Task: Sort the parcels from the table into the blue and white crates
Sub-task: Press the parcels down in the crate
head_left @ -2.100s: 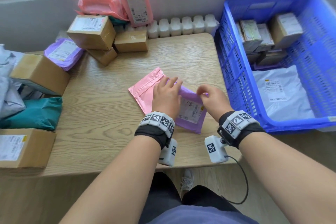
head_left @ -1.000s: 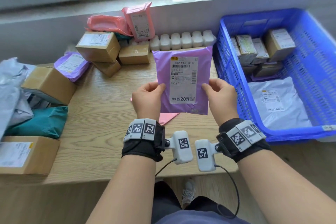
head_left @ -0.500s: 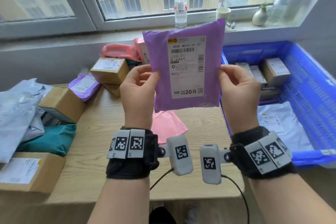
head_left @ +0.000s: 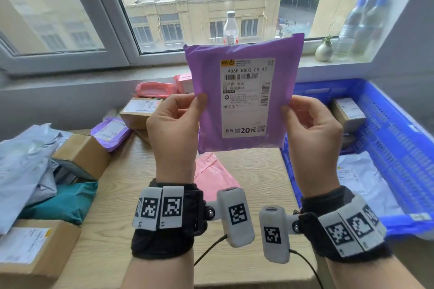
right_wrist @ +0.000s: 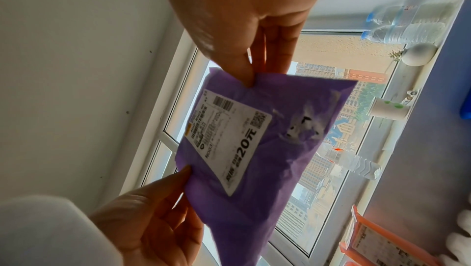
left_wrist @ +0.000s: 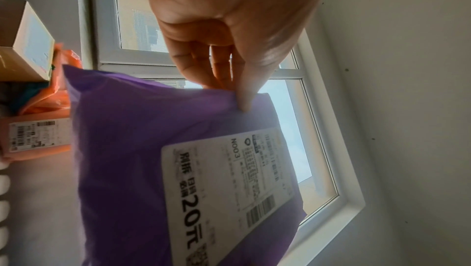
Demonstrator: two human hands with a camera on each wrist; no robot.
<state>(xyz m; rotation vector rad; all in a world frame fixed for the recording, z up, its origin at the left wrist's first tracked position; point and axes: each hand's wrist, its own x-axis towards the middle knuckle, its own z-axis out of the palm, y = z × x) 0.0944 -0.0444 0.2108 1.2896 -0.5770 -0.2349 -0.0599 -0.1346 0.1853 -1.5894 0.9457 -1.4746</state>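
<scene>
While both hands pinch its sides, purple parcel (head_left: 244, 94) upright, label readable

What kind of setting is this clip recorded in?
Most likely a small office or room used as an improvised parcel-sorting station, not a warehouse. A wooden table carries labelled cardboard boxes and mailers, a blue crate beside it holds sorted parcels, and a windowsill overlooks city buildings.
</scene>
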